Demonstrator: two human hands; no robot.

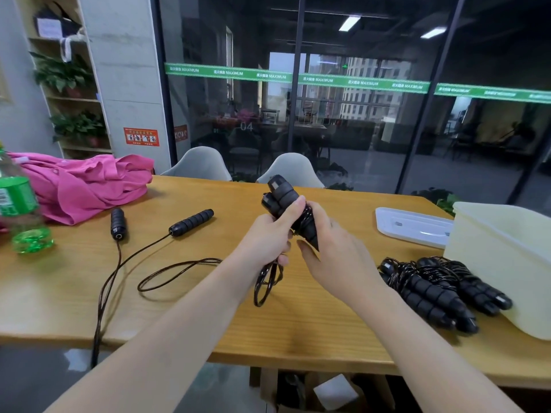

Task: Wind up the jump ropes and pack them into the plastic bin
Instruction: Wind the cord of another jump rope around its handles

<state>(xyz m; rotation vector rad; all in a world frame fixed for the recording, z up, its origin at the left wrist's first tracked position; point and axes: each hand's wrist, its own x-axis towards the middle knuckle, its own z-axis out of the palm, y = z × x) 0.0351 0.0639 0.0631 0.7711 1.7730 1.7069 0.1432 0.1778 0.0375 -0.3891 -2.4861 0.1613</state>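
Observation:
My left hand (pixel 269 234) grips a black jump rope (pixel 283 198) by its two handles, held upright above the table, with a loop of cord hanging below the fist. My right hand (pixel 331 248) touches the cord wound round the handles, fingers loosely bent. A second jump rope (pixel 190 222) lies unwound on the table at the left, its cord trailing over the front edge. Two wound jump ropes (pixel 432 287) lie on the table beside the pale plastic bin (pixel 507 263) at the right.
The bin's white lid (pixel 411 225) lies flat behind the wound ropes. A pink cloth (pixel 86 186) and a green bottle (pixel 21 210) sit at the table's left end. Two grey chairs (pixel 292 168) stand behind the wooden table (pixel 298 323).

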